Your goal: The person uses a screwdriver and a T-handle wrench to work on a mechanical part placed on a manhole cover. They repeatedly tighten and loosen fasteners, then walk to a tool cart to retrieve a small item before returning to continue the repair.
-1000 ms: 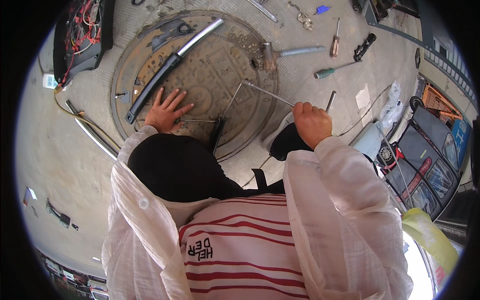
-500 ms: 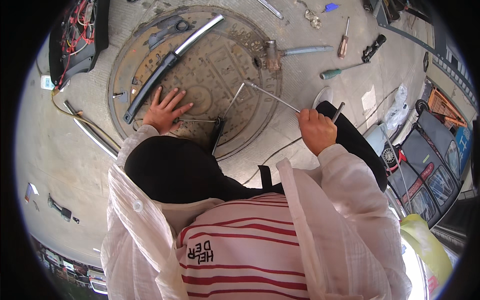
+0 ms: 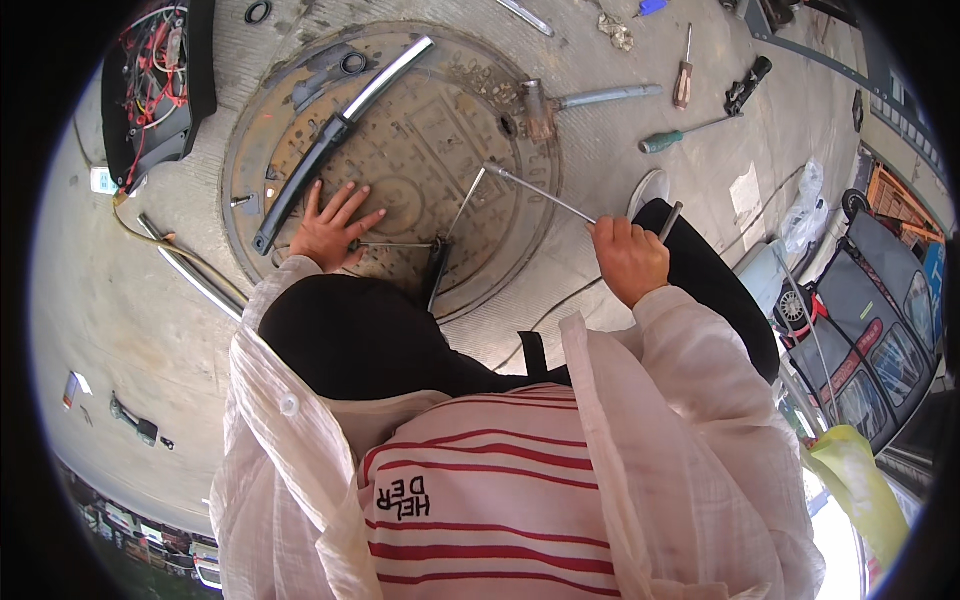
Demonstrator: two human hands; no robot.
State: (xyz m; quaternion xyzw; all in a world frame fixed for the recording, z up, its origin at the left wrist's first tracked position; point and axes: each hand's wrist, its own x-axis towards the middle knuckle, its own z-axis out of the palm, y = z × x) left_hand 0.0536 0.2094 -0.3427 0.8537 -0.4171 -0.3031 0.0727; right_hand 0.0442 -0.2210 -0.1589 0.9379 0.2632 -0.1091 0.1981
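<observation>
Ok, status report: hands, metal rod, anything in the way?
Left hand spread over manhole cover. Right hand gripping metal rod, far end over cover. Black-and-chrome tube beside left hand; hammer clear of rod.

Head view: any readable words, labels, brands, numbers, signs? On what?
White shirt with red stripes: bold black lettering on the front, legible; wording withheld.
Round brown metal cover: raised characters near its right rim, worn, partly legible; not copied.
Blue panel at the right edge: white marks, cut off.
Oblong red label on the dark-grey vehicle body: too small and blurred to read.
</observation>
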